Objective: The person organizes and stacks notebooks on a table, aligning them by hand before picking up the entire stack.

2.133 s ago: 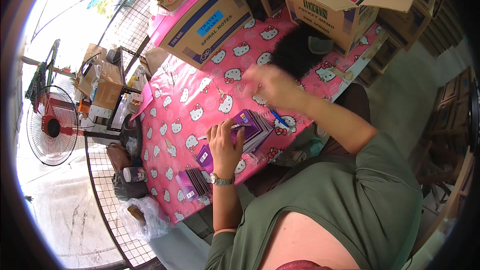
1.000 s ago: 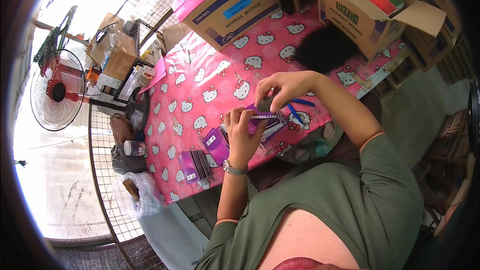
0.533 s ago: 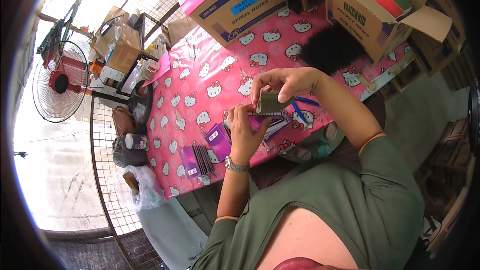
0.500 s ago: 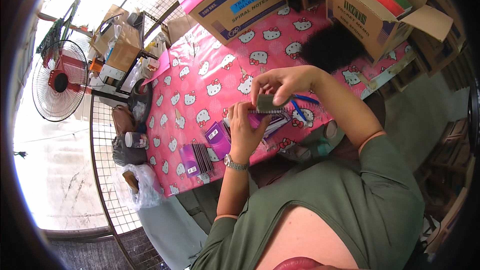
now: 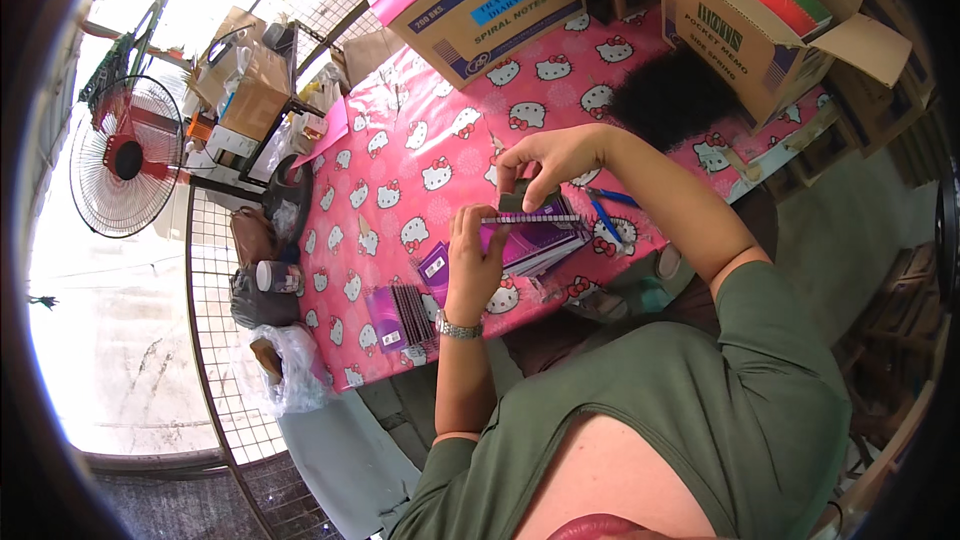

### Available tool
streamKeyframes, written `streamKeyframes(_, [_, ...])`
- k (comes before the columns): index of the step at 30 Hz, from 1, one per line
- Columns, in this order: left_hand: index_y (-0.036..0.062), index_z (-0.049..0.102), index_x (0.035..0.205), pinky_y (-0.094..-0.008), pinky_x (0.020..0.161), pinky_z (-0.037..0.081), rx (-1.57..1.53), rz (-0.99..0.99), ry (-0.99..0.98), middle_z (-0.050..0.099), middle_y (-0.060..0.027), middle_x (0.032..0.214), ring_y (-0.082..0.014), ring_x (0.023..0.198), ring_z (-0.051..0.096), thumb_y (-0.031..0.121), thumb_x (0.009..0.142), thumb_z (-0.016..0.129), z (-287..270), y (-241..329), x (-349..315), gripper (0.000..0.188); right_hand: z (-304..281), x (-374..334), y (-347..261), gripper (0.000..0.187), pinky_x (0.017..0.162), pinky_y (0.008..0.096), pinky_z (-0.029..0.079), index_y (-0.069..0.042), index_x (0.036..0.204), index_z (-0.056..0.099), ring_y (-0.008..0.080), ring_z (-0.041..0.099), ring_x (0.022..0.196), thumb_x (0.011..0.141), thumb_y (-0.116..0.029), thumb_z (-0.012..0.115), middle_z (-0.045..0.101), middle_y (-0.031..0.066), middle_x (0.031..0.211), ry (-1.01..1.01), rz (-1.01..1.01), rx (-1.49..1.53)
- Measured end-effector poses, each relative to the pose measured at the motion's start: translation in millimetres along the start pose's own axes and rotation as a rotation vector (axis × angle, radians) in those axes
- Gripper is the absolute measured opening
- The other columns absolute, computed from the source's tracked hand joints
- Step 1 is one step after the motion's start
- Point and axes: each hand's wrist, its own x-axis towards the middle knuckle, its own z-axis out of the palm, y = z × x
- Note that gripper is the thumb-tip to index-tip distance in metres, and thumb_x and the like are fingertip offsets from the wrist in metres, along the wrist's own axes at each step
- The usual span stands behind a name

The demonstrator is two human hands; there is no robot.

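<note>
My left hand grips the left end of a purple notebook whose row of binding wire loops faces away from me. In my right hand, the fingers are closed around a small dark grey-green block, which sits against or just above the wire loops; exact contact is hard to make out. To the right of the notebook lies a tool with blue handles, apparently pliers. A stack of purple spiral notebooks rests left of my left wrist, with another purple notebook partly behind that hand.
A pink patterned cloth covers the table. Cardboard boxes stand along the far side, and an open box holds colourful notebooks. A black fuzzy-looking pile lies before it. At the left are a fan, a jar and a plastic bag.
My right hand has shifted slightly left along the binding with the dark block. The notebook's purple cover and wire row now show more fully. The whole view has shifted a little.
</note>
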Motion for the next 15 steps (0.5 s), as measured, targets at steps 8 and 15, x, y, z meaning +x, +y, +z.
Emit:
streamKeyframes(8, [0.0014,0.052,0.112,-0.0312,0.068,0.052,-0.307,-0.092,-0.016,0.065,-0.0124,0.099,-0.0201,0.081,0.066,0.003,0.089,0.070,7.3,-16.1,-1.0,0.029,4.2,9.9,-0.3,0.050,0.086,0.0299,0.047,-0.002,0.114,0.061,0.0145,0.060,0.094,0.076,-0.028,0.080,0.064,0.0047,0.100,-0.046,-0.091,0.150])
streamKeyframes(15, [0.0016,0.050,0.111,-0.0281,0.067,0.052,-0.403,-0.126,0.037,0.065,-0.0085,0.095,-0.0144,0.079,0.066,0.002,0.088,0.072,11.0,-21.6,0.2,0.031,-1.9,17.5,6.2,0.042,0.080,0.0268,0.048,-0.002,0.108,0.062,0.0117,0.060,0.091,0.078,-0.026,0.078,0.063,0.0029,0.097,-0.023,-0.020,0.090])
